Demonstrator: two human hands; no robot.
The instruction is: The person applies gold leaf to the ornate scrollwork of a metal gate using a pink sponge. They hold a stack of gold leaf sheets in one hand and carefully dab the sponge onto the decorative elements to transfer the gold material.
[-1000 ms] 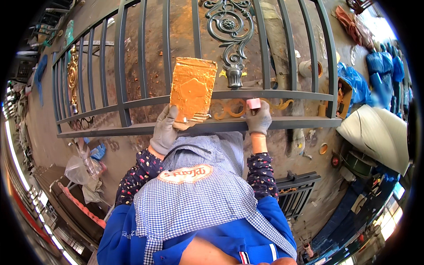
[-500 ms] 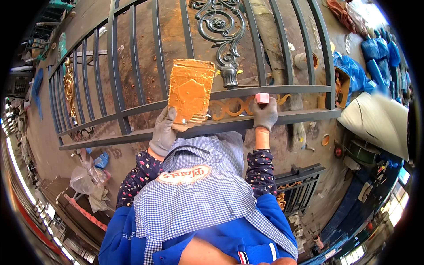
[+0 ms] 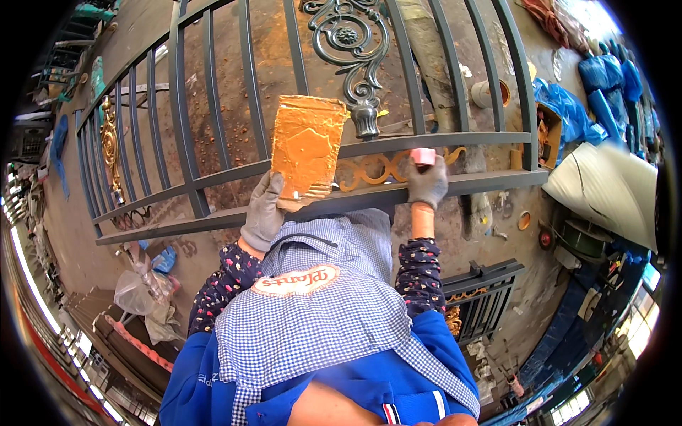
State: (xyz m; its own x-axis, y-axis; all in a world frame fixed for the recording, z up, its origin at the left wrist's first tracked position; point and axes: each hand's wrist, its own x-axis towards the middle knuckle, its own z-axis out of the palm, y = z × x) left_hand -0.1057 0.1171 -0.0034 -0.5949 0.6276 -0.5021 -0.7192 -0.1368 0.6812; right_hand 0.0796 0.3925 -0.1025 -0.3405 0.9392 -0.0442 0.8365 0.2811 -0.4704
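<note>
My left hand (image 3: pixel 263 214), in a grey glove, grips the lower left edge of a cardboard piece (image 3: pixel 307 150) thickly coated with golden-orange paint. My right hand (image 3: pixel 428 186), gloved too, is closed around a pink sponge block (image 3: pixel 423 157), whose top sticks out above the fingers. That hand is at the two lower rails of a dark metal railing (image 3: pixel 469 143), over a row of gold scrollwork (image 3: pixel 376 172) set between them. The glove hides part of the scrollwork, and whether the sponge touches it I cannot tell. Above the rails stands a dark cast scroll ornament (image 3: pixel 348 42).
A gold ornament (image 3: pixel 110 153) decorates the railing's left part. Blue plastic wrap (image 3: pixel 561 106), a bucket (image 3: pixel 489 94) and a white curved sheet (image 3: pixel 611 195) are on the right. A smaller railing panel (image 3: pixel 490 302) lies at lower right; clear plastic bags (image 3: pixel 138 291) lie at lower left.
The view has shifted very slightly against the railing. Both hands keep their hold on the cardboard and the sponge, nearly unmoved.
</note>
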